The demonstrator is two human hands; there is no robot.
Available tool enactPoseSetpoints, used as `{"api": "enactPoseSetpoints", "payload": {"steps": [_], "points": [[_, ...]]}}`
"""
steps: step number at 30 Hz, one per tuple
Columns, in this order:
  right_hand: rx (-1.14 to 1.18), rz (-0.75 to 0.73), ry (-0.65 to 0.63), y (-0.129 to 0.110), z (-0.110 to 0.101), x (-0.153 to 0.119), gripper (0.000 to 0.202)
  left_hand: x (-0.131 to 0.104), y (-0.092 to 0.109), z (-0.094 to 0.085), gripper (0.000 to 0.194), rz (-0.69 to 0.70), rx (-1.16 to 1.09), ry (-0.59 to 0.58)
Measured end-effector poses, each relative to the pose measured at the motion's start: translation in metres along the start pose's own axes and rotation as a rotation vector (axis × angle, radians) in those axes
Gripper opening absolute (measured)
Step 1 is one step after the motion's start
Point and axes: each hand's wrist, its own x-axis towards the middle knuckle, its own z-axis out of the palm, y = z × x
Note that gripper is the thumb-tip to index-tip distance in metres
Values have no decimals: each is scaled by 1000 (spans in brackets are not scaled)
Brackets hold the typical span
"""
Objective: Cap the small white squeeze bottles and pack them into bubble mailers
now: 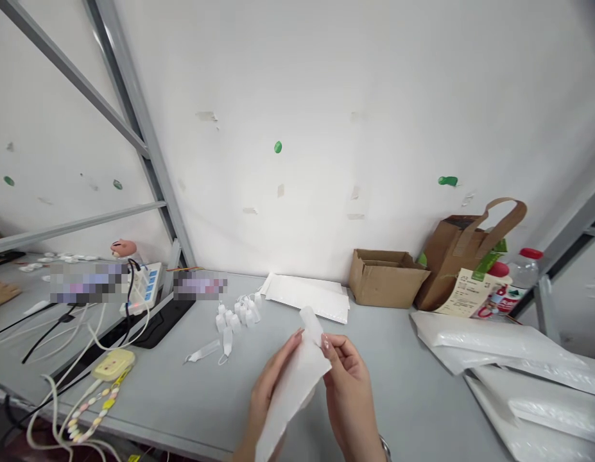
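Left hand (pixel 268 378): closed on a white envelope (pixel 294 385), smooth, tilted, above the table. Right hand (pixel 350 375): pinching its upper edge, beside a translucent strip (pixel 310 323). Table (pixel 403 378): grey, flat. Beyond: small looped plastic pieces (pixel 235 319); brown open carton (pixel 381 287), rectangular; glossy, wrinkled mailers (pixel 499 340), right. Wall (pixel 301 77): white, tape-marked.

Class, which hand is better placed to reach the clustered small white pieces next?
Probably the left hand: it's nearer the small white pieces, while the right hand sits across the white mailer.
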Motion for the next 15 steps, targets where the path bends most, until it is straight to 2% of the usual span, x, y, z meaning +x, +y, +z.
{"api": "enactPoseSetpoints", "payload": {"steps": [3,7,11,15], "points": [[-43,-17,25,0,-6,-4,25,3,5,-2,45,-101,-126,-12],[-61,-92,145,-11,-17,-9,25,4,17,-1,45,-88,-229,16],[-93,-227,258,-30,-28,-19,24,6,26,2,47,-64,-145,64],[-213,-449,295,-49,-30,-33,15,9,36,3,43,-30,53,57]]}}
